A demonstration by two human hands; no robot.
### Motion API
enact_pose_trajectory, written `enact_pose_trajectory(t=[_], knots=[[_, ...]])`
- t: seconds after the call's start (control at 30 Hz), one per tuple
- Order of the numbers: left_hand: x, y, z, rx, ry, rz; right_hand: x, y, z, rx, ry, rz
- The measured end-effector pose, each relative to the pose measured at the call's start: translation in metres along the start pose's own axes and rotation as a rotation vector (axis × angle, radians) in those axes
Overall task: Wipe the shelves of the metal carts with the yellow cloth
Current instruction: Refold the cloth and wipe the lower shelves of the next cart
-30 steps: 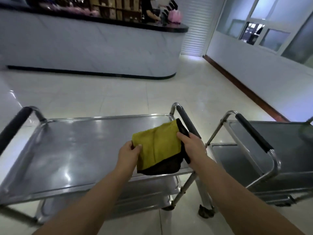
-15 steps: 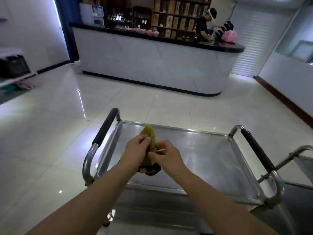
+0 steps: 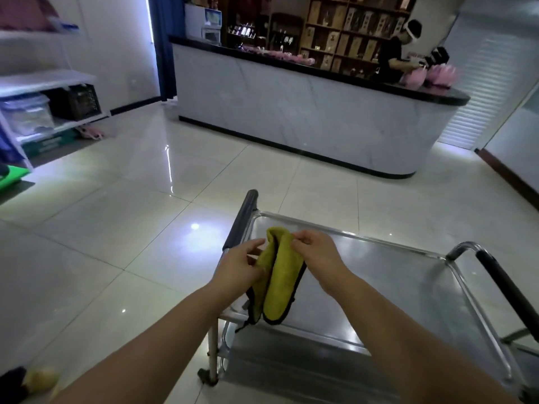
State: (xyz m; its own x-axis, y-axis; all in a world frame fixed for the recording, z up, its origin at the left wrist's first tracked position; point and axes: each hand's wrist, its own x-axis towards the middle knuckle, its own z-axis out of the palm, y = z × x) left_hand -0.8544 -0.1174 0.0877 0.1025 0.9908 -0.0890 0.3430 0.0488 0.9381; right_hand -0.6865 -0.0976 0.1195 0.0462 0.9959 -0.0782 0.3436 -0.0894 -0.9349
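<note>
Big glossy tiled floor (image 3: 122, 217), pale cream, throwing back the ceiling lights. Across the room there's one long white marble-look counter (image 3: 306, 112) with a black top, and one person (image 3: 393, 53) standing behind it near some pink stuff on the top. Wooden shelving (image 3: 350, 27) full of boxes behind that. Off at the left edge there's a white storage rack (image 3: 43, 83) with a clear bin and a dark crate on it.

Up close: one metal cart (image 3: 379, 287), stainless, with two shelves in view, the top one shiny and the lower one visible under its near edge. Two black-padded handles, one at the left end (image 3: 242, 220), one at the right end (image 3: 507, 290).

One yellow cloth (image 3: 280, 275), dark-trimmed, folded lengthwise and hanging over the top shelf's near-left corner, held up off the metal. Two bare hands on it: the left hand (image 3: 239, 269) has its fingers curled in, gripping the cloth's left side, and the right hand (image 3: 318, 255) pinches the top fold with narrow fingertips.
</note>
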Motion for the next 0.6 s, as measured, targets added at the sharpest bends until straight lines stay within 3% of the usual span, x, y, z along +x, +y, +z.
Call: enact_pose_trajectory(t=[0.23, 0.33, 0.43, 0.6], knots=[[0.035, -0.018, -0.092, 0.617, 0.236, -0.105, 0.060, -0.007, -0.012, -0.070, 0.049, -0.034], [0.053, -0.017, -0.118, 0.780, 0.299, -0.128, 0.088, -0.008, -0.005, -0.350, -0.045, -0.136], [0.074, -0.018, -0.138, 0.756, 0.340, -0.153, 0.112, -0.014, 0.003, -0.616, -0.143, -0.239], [0.104, -0.011, -0.154, 0.606, 0.287, -0.086, 0.156, -0.025, 0.000, -0.687, -0.193, -0.309]])
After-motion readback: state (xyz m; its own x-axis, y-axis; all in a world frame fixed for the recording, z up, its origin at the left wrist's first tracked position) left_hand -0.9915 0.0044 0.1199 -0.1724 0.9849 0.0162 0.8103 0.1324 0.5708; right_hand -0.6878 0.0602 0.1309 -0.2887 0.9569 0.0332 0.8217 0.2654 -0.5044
